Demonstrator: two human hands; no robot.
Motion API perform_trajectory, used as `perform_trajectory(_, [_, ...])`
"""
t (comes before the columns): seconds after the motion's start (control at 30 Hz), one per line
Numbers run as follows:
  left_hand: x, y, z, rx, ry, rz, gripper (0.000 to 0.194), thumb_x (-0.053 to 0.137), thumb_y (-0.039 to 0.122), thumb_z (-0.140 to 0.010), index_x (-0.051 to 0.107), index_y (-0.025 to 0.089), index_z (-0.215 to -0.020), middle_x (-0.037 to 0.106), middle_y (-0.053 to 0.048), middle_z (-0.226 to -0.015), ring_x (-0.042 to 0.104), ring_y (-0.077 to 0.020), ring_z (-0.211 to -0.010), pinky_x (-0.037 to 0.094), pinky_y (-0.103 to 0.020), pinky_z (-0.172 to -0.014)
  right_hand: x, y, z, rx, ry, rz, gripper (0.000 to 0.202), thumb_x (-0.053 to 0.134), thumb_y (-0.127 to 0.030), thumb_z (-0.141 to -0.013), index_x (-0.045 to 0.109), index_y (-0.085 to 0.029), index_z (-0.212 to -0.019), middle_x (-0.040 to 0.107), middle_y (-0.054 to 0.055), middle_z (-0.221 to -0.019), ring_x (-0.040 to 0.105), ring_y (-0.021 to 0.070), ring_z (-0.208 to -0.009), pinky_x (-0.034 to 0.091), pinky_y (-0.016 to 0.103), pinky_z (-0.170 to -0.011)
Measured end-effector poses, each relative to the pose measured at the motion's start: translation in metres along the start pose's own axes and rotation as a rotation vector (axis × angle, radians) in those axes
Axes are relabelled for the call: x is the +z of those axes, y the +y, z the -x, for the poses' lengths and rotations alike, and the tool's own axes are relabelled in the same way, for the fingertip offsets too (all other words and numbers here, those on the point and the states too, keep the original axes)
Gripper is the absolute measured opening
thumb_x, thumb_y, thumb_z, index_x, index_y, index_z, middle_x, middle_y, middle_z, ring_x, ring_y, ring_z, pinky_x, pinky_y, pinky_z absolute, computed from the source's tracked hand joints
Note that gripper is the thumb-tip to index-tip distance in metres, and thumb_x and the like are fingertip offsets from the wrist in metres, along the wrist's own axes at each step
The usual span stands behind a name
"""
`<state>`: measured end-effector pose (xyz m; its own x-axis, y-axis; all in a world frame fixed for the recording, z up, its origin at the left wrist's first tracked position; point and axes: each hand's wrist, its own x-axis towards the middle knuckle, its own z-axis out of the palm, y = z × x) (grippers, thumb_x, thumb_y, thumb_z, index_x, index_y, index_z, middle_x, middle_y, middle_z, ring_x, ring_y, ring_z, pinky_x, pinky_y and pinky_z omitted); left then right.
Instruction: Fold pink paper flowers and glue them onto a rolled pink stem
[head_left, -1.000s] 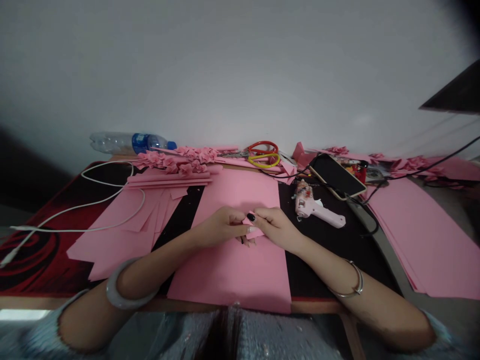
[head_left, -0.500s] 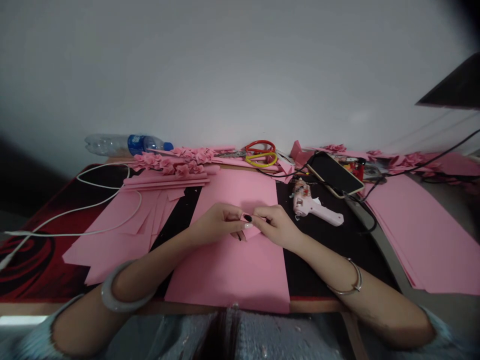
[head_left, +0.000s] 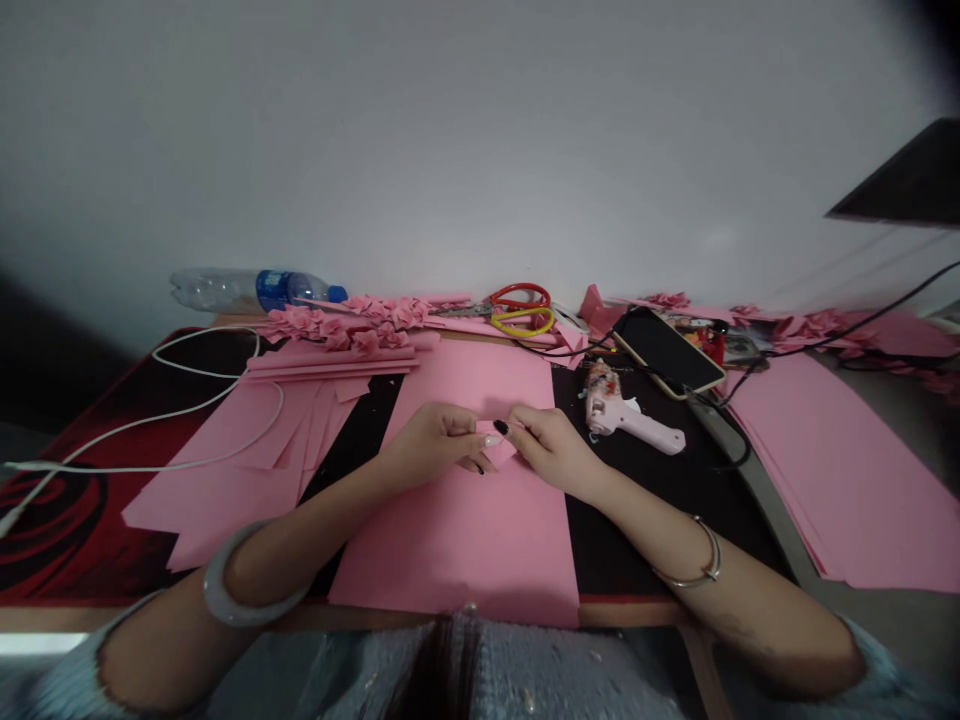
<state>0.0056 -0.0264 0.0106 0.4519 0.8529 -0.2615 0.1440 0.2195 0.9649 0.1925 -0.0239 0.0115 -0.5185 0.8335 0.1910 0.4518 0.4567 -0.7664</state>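
Pink paper, a small folded piece (head_left: 499, 455), is held between both hands, above the large pink sheet (head_left: 457, 560) spread down the middle of the bench (head_left: 626, 612). Its left side is gripped by the left hand (head_left: 431, 445), the white-nailed thumb laid on top and fingers curled beneath. Its right side is pinched by the right hand (head_left: 559, 455), the black-nailed thumb pressed near the upper edge, fingers bent. Exact folds are too small to be made out. A pale bangle (head_left: 225, 585) is worn on the left arm, a silver bracelet (head_left: 709, 568) on the right.

The bench top is covered by a black-and-red mat (head_left: 660, 520). To the right of the large sheet a pale pink glue gun (head_left: 641, 425) is laid, with a phone (head_left: 670, 348) placed face up just behind it. More pink sheets (head_left: 847, 480) are stacked at far right. At left, cut pink papers (head_left: 217, 485) are fanned out, crossed by a white cable (head_left: 180, 468); rolled paper tubes (head_left: 330, 370) are set behind them, and paper flowers (head_left: 367, 330) are heaped behind those. Red-and-yellow-handled scissors (head_left: 523, 321) are left at the back, near the wall (head_left: 480, 150). A clear bottle (head_left: 217, 288) with a blue label is laid on its side at back left.
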Motion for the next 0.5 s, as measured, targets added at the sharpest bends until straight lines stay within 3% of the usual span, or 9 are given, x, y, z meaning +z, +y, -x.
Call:
perform_trajectory(0.1, [-0.0009, -0.0005, -0.0014, 0.018, 0.011, 0.012, 0.017, 0.066, 0.027, -0.076, 0.064, 0.011, -0.069, 0.069, -0.003, -0.059, 0.07, -0.0163, -0.063, 0.055, -0.024, -0.061, 0.0014, 0.0021, -0.0003, 0.042, 0.045, -0.027, 0.029, 0.045, -0.032, -0.09, 0.042, -0.02, -0.064, 0.034, -0.006, -0.053, 0.032, 0.0095, -0.049, 0.026, 0.023, -0.048])
perform_trajectory(0.3, [-0.0014, -0.001, -0.0031, 0.037, 0.129, 0.029, 0.011, 0.06, 0.019, -0.077, 0.063, 0.011, -0.069, 0.07, -0.003, -0.064, 0.069, -0.0142, -0.063, 0.055, -0.022, -0.062, 0.0029, 0.0072, 0.0004, 0.087, 0.286, 0.026, 0.011, 0.051, -0.025, -0.086, 0.041, -0.021, -0.082, 0.044, -0.004, -0.068, 0.041, 0.0116, -0.057, 0.033, 0.024, -0.054])
perform_trajectory(0.5, [-0.0004, -0.0056, -0.0025, 0.114, 0.127, -0.042, 0.013, 0.06, 0.023, -0.078, 0.063, 0.012, -0.071, 0.07, -0.003, -0.069, 0.07, -0.0151, -0.069, 0.056, -0.025, -0.066, 0.0042, 0.0004, 0.0042, -0.057, 0.219, 0.207, 0.005, 0.045, -0.015, -0.087, 0.044, -0.02, -0.086, 0.052, 0.002, -0.081, 0.048, 0.0145, -0.069, 0.039, 0.026, -0.064])
